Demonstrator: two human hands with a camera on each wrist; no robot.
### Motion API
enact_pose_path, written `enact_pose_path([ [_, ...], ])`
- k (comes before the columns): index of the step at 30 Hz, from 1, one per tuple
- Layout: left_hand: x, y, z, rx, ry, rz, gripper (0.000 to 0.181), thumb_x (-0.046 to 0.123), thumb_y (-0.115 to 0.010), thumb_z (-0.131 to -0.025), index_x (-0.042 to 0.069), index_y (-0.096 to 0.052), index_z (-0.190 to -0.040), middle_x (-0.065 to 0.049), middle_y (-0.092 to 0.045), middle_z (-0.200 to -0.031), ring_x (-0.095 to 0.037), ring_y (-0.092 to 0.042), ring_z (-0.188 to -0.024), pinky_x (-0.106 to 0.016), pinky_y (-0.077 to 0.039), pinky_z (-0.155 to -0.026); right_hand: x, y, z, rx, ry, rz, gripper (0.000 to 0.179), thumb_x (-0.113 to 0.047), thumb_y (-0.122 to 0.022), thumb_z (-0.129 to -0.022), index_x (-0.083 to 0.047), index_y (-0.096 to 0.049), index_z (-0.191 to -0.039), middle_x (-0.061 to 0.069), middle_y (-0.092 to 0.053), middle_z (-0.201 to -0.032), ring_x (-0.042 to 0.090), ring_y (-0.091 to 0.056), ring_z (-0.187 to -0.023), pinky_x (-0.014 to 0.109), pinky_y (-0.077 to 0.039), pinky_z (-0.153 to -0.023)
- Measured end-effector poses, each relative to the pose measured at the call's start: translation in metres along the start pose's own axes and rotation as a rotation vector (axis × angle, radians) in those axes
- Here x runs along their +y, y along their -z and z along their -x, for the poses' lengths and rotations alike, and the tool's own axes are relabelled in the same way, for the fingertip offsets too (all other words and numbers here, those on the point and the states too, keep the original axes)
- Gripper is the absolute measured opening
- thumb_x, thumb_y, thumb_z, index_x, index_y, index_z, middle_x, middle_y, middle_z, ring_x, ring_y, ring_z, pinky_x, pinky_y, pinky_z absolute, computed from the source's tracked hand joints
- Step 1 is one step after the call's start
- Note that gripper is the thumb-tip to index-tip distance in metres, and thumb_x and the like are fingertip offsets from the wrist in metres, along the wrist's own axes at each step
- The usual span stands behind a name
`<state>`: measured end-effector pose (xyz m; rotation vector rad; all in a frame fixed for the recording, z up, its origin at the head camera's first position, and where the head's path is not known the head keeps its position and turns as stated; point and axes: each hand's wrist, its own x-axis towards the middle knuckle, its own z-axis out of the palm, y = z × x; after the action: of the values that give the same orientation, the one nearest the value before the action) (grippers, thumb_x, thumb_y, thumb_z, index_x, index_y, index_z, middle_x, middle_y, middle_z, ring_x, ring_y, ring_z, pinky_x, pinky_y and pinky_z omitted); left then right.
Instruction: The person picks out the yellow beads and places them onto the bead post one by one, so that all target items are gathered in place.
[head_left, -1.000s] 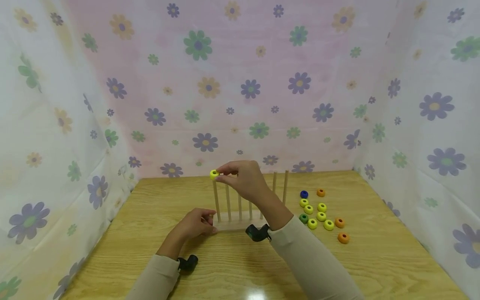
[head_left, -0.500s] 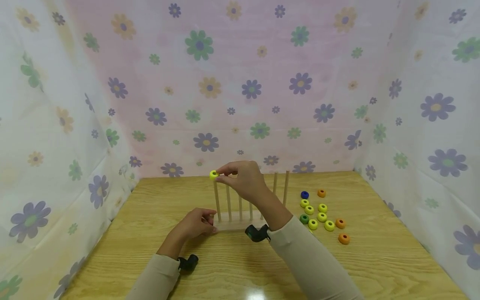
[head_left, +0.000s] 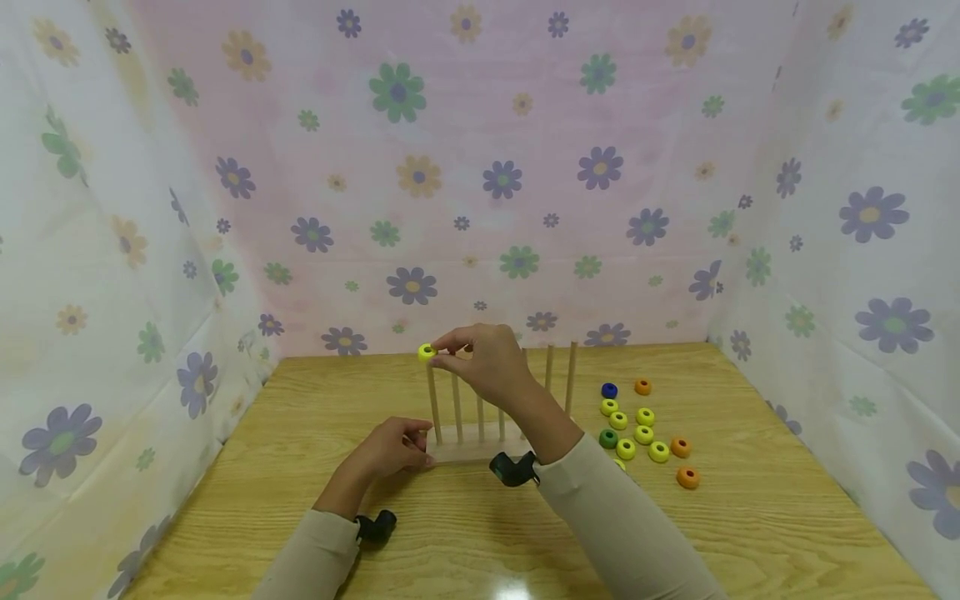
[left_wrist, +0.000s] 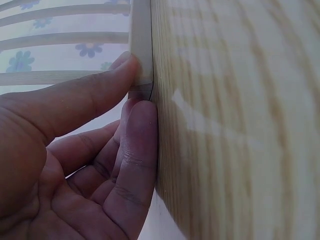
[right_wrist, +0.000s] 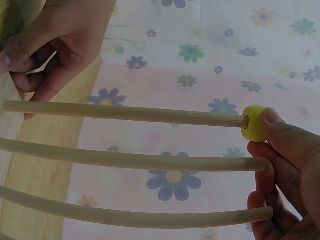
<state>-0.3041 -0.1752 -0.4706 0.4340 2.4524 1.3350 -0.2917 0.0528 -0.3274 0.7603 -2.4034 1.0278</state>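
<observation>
A wooden peg stand has a flat base (head_left: 468, 453) and a row of upright pegs, partly hidden by the right arm in the head view. My right hand (head_left: 491, 362) pinches a yellow bead (head_left: 425, 352) between thumb and forefinger at the top of the leftmost peg (head_left: 434, 404). In the right wrist view the tip of that peg (right_wrist: 185, 116) sits in the hole of the bead (right_wrist: 255, 124). Low at the stand's left end, my left hand (head_left: 392, 448) holds the base. Its thumb presses on the base's corner (left_wrist: 142, 75), with fingertips against the end.
To the right of the stand lie several yellow beads (head_left: 643, 435), orange beads (head_left: 687, 477), a blue bead (head_left: 609, 391) and a green bead (head_left: 608, 439). All rest on the wooden table (head_left: 757, 517). Flowered cloth (head_left: 517, 125) encloses the back and sides.
The yellow bead and my right hand sink very slightly at the leftmost peg's top. My left hand stays on the base throughout.
</observation>
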Motion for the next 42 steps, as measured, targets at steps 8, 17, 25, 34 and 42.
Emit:
enact_pose_path([
  [8, 0.0018, -0.0002, 0.0016, 0.004, 0.005, -0.001, 0.068, 0.008, -0.084, -0.087, -0.003, -0.054, -0.148, -0.01, -0.063, -0.099, -0.018, -0.059, -0.079, -0.033, -0.055, -0.067, 0.001, -0.0007, -0.0001, -0.002, 0.007, 0.01, 0.014, -0.033, -0.082, -0.091, -0.023, -0.085, -0.1, -0.008, -0.076, -0.091, 0.008, -0.064, -0.079, 0.033, -0.057, -0.079],
  [17, 0.0025, -0.0009, 0.0035, -0.003, 0.0, 0.004, 0.068, 0.008, -0.083, -0.088, -0.003, -0.054, -0.148, -0.01, -0.063, -0.098, -0.018, -0.059, -0.077, -0.032, -0.052, -0.066, 0.0004, -0.0007, 0.0011, -0.01, 0.004, 0.016, 0.015, -0.035, -0.082, -0.09, -0.023, -0.085, -0.099, -0.007, -0.077, -0.093, 0.006, -0.06, -0.074, 0.03, -0.055, -0.074],
  [25, 0.0006, -0.0015, 0.002, 0.005, 0.014, -0.015, 0.068, 0.009, -0.084, -0.087, -0.001, -0.055, -0.148, -0.009, -0.063, -0.099, -0.018, -0.06, -0.079, -0.03, -0.054, -0.067, 0.0015, -0.002, 0.0007, 0.001, 0.018, 0.025, 0.015, -0.035, -0.083, -0.089, -0.024, -0.085, -0.099, -0.006, -0.077, -0.094, 0.008, -0.062, -0.081, 0.031, -0.055, -0.076],
  [34, -0.0008, -0.0003, 0.0012, -0.003, -0.007, -0.011, 0.069, 0.009, -0.083, -0.088, -0.002, -0.053, -0.149, -0.008, -0.062, -0.097, -0.018, -0.06, -0.078, -0.03, -0.053, -0.065, 0.0029, -0.0025, -0.0005, 0.001, 0.035, 0.023, 0.013, -0.033, -0.083, -0.089, -0.023, -0.085, -0.098, -0.008, -0.077, -0.092, 0.011, -0.065, -0.083, 0.031, -0.055, -0.078],
  [42, 0.0027, -0.0004, 0.0026, -0.018, -0.018, 0.027, 0.068, 0.005, -0.081, -0.089, -0.006, -0.051, -0.149, -0.01, -0.061, -0.095, -0.018, -0.06, -0.074, -0.032, -0.053, -0.064, 0.0036, -0.002, 0.0, 0.003, 0.049, 0.031, 0.014, -0.034, -0.082, -0.09, -0.024, -0.085, -0.099, -0.007, -0.077, -0.093, 0.011, -0.064, -0.084, 0.031, -0.054, -0.076],
])
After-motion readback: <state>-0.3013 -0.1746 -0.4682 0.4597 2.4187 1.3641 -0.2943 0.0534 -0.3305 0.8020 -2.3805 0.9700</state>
